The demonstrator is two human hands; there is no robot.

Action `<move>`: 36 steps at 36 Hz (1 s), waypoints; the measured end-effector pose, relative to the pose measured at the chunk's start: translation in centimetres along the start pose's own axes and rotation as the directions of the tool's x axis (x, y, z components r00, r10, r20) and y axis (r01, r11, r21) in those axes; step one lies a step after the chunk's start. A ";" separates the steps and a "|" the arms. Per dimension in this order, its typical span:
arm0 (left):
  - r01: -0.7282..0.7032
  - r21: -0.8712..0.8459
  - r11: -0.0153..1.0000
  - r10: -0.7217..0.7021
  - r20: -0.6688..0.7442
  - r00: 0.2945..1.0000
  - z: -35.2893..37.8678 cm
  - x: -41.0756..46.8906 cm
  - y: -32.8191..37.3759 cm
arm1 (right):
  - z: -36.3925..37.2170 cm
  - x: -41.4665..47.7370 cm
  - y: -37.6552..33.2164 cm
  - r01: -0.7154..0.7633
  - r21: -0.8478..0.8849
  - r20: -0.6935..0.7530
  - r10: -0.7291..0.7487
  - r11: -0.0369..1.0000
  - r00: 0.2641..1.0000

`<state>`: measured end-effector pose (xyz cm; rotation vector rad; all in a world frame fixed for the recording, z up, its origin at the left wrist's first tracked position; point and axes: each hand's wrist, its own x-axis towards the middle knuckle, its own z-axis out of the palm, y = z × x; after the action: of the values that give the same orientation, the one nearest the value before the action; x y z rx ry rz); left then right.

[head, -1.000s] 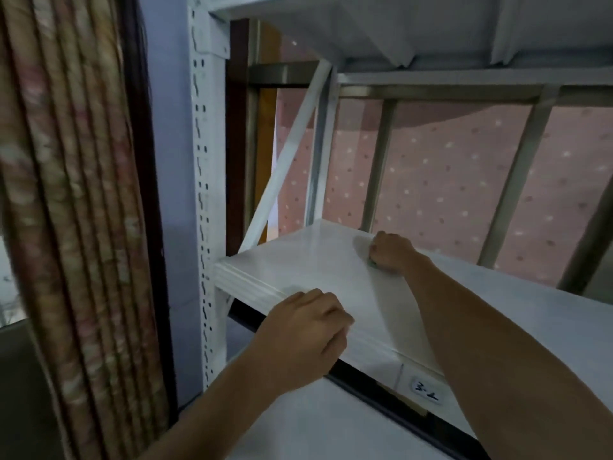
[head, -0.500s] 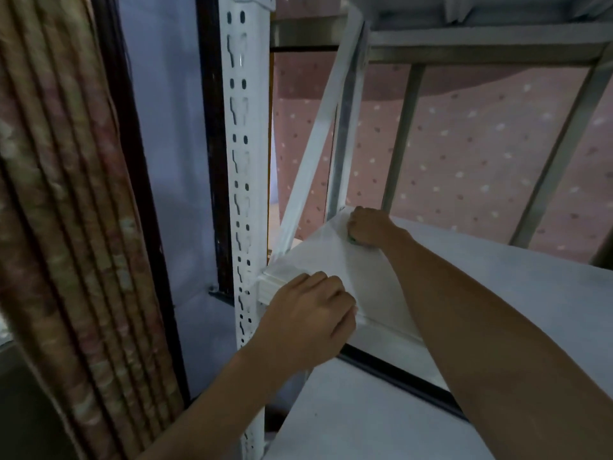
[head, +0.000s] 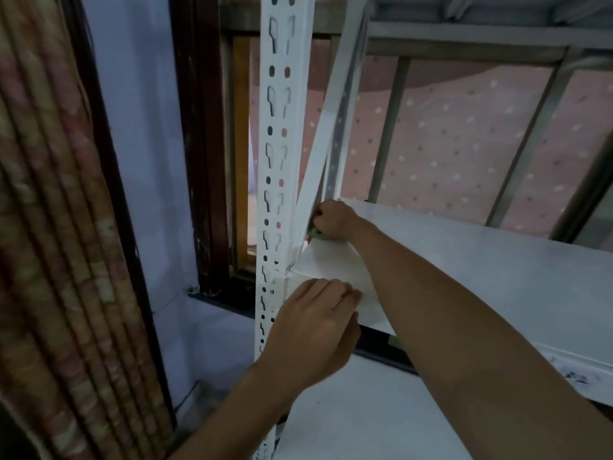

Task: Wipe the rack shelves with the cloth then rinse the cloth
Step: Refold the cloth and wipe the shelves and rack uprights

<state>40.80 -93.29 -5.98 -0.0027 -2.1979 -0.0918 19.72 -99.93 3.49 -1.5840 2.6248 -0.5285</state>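
Two hands on one white shelf, one cloth in its far corner.
The right hand point(head: 333, 220) has its fingers curled tight round a cloth point(head: 313, 231), mostly hidden under them, pressed on the shelf point(head: 464, 267). The left hand point(head: 315, 327) curls its fingers over the shelf's front edge, just beside the one slotted post point(head: 282, 144).

Diagonal brace point(head: 319, 144) and rear upright point(head: 339, 144) block passage left of and behind the right hand point(head: 331, 220) grip; shelf point(head: 464, 260) rightward lies open.
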 end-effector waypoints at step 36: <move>0.393 -0.749 0.534 -0.252 0.302 0.919 4.7 10.3 21.7 | -16.3 -39.6 18.4 -0.212 0.821 0.108 0.222 0.529 0.969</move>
<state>31.71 -71.65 0.98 -0.1092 -2.0940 -1.3503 19.85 -53.50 7.47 -0.8963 1.9447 -1.4688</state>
